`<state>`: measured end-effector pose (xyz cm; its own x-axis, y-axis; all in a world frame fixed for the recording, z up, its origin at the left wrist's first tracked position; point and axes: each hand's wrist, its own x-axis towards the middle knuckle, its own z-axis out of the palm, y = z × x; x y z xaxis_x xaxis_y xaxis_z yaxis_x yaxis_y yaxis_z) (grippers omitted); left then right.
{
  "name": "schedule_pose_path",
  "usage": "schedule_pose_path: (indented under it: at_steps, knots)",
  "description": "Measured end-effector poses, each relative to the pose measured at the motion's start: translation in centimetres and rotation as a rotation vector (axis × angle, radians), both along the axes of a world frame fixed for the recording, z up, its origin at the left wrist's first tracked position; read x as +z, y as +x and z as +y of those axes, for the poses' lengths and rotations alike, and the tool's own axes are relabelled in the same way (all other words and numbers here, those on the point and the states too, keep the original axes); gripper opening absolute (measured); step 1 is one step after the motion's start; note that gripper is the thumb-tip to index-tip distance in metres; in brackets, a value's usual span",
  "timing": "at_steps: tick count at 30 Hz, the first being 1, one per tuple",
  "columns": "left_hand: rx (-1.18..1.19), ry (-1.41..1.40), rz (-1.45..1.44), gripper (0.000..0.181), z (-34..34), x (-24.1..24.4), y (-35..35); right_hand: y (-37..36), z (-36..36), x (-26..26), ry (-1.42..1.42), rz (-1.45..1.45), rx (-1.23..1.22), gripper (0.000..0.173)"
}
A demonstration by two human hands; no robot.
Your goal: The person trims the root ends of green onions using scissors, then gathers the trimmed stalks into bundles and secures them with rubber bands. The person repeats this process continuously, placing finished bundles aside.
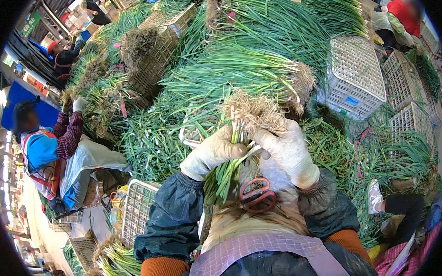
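My left hand (214, 151), in a pale work glove, is closed around the white stems of a bunch of green allium stalks (238, 133). The bunch's tangled, dry roots (258, 112) point away from me, and its leaves hang toward my lap. Beside it, my gloved right hand (288, 151) grips the bunch just below the roots, with its fingertips partly hidden. A single pale stem slants between the two hands. Scissors (257, 195) with red handles lie on my soiled apron, below my hands.
A large heap of rooted allium stalks (244, 71) lies ahead. Pale plastic crates (358, 66) stand at the right, and another crate (139, 209) is at my left. Loose leaves (152, 145) cover the space between. A co-worker (45, 157) sits at the left; another person's leg (403, 206) is at the right.
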<state>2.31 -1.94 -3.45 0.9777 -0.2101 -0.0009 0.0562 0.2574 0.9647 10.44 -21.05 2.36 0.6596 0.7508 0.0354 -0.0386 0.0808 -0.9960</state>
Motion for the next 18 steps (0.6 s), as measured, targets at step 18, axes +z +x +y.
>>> schedule_pose_path:
  at_steps: [18]
  knots:
    - [0.26,0.019,0.083,0.045,0.0,-0.9,-1.4,0.9,-1.7,-0.7,0.115,0.064,0.155,0.032]
